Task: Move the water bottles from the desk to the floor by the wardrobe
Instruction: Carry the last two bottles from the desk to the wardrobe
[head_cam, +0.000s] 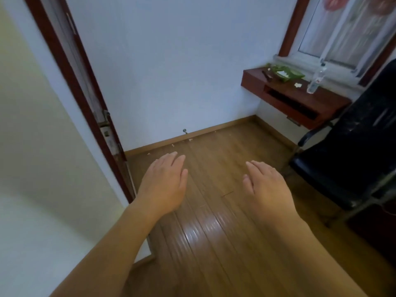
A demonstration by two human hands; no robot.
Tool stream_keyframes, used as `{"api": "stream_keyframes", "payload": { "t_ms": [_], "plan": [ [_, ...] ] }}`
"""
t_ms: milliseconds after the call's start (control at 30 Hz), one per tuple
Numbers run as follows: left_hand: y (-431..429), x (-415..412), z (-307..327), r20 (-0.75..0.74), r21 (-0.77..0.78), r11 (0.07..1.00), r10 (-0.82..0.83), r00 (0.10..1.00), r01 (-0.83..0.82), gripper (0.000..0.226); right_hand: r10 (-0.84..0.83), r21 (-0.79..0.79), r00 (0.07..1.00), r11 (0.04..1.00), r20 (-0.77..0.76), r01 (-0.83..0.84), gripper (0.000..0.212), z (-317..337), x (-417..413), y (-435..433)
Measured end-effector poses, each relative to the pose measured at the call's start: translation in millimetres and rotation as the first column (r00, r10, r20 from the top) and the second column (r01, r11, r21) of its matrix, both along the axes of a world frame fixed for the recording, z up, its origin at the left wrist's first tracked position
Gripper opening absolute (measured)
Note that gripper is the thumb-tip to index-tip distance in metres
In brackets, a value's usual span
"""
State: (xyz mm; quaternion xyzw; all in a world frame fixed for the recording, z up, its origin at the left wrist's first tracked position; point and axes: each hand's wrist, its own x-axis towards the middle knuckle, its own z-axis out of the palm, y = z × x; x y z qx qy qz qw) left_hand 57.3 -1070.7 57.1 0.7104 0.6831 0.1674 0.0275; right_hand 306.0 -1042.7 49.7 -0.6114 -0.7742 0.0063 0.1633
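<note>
Stretched forward over the floor (214, 243), palms down: left hand (164, 183) and right hand (269, 189), fingers straight, holding nothing. Upright on the bench (300, 97) far right, well apart: bottle (316, 79). Bench's right end hidden behind chair (353, 157).

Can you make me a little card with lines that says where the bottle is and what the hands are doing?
water bottle: one, clear, standing on the desk
desk place: on the wall under the window
left hand: open, empty, above the floor
right hand: open, empty
black chair: beside the desk
</note>
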Motion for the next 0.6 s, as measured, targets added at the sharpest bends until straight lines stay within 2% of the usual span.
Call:
{"api": "stream_keyframes", "payload": {
  "t_ms": [300, 467, 600],
  "plan": [
    [108, 48, -13, -0.008, -0.034, 0.990, -0.140, 0.990, 0.140, 0.050, -0.214, -0.017, 0.976, 0.977, -0.034, 0.213, 0.047, -14, 49, 66],
    [174, 93, -20, -0.011, -0.023, 0.986, -0.163, 0.987, 0.162, 0.048, -0.279, -0.031, 0.955, 0.960, -0.103, 0.277, 0.047, -25, 93, 122],
    [223, 129, -17, 0.004, -0.035, 0.985, -0.169, 0.986, 0.169, 0.049, -0.283, -0.031, 0.955, 0.959, -0.091, 0.281, 0.046, -21, 129, 172]
  ]
}}
